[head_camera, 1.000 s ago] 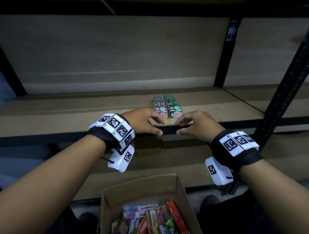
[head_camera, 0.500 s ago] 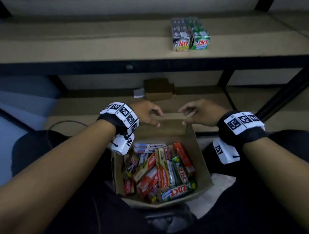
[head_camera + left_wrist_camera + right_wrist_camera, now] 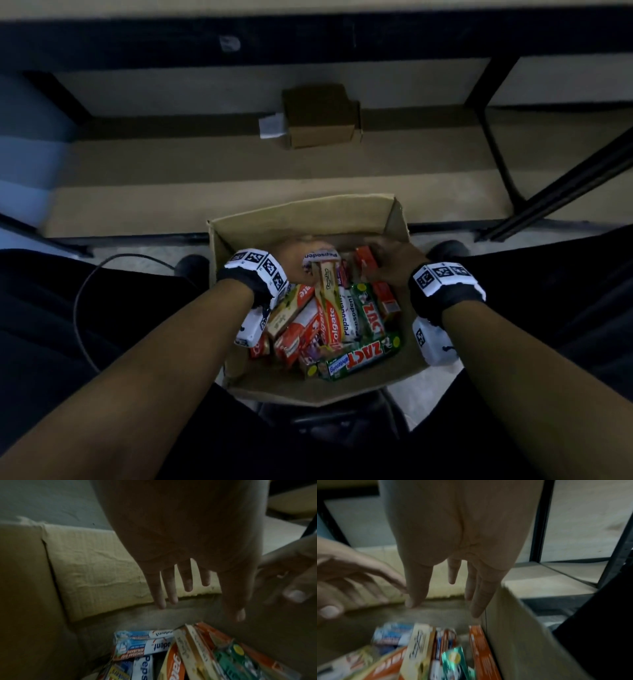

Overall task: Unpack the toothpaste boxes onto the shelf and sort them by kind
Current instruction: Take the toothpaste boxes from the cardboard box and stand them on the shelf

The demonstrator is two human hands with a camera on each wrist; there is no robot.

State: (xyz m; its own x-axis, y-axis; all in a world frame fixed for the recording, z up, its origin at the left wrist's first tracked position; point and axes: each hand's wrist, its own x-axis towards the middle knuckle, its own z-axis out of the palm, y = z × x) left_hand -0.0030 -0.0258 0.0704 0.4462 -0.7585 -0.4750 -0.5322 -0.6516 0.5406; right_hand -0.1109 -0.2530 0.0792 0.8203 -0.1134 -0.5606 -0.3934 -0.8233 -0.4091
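An open cardboard carton (image 3: 301, 219) sits between my knees, filled with several jumbled toothpaste boxes. Among them are a green Zact box (image 3: 359, 356), a red Colgate box (image 3: 329, 322) and a white Pepsodent box (image 3: 349, 315). My left hand (image 3: 298, 260) reaches into the far left of the carton, above a white Pepsodent box end (image 3: 320, 255). In the left wrist view the left hand (image 3: 200, 609) has straight, spread fingers and holds nothing. My right hand (image 3: 394, 263) hovers at the far right beside an orange box (image 3: 364, 260). In the right wrist view the right hand (image 3: 444, 607) is also spread and empty.
A small brown cardboard box (image 3: 320, 116) with a white item (image 3: 272, 125) beside it sits on the low shelf behind the carton. Black shelf uprights (image 3: 561, 192) slant at the right. A cable (image 3: 89, 291) loops on the floor at left. My dark-trousered legs flank the carton.
My view has tilted down, so the shelf with the two Zact boxes is out of sight. Both hands have dropped from the carton's far rim into the carton.
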